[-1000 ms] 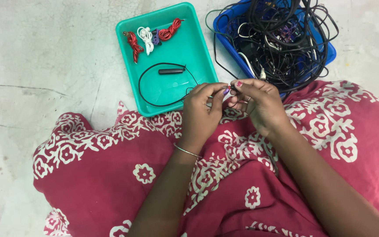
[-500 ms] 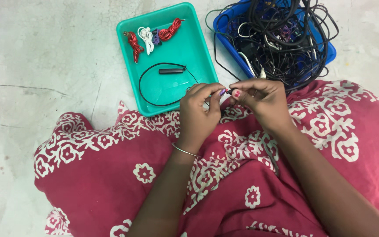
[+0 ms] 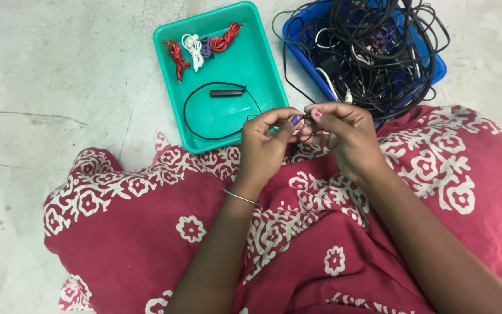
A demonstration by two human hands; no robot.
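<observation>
Two hands meet right over the lap, fingertips pressed together on a thin black cable (image 3: 304, 129). Left hand (image 3: 265, 142) pinches it between thumb and forefinger, right hand (image 3: 344, 136) pinches it just beside, thumb nails almost touching. That cable loops away to the left into the green tray (image 3: 262, 64), where its slim black bar (image 3: 226, 92) lies on the tray floor inside a wide open curve of wire.

At the far end of that tray sit the finished pieces: a red bundle (image 3: 176, 58), a white bundle (image 3: 193, 47) and another red bundle (image 3: 226, 38), with something small and purple (image 3: 206, 50) tucked between them, all wound tight and lying close together. I count three, perhaps four, tidied so far.

Over to the right, the blue tray (image 3: 437, 70) is heaped with a tangle of black cables (image 3: 367, 46), spilling over its rim, a few pale ones mixed in. Plenty left there by the look of it, so I judge this job early on, with the one in hand only begun, most of its length lying loose.

All of it rests on a grey concrete floor (image 3: 47, 75), with red patterned cloth (image 3: 146, 232) spread across the knees, and a thin bangle (image 3: 239, 196) on the left wrist.
</observation>
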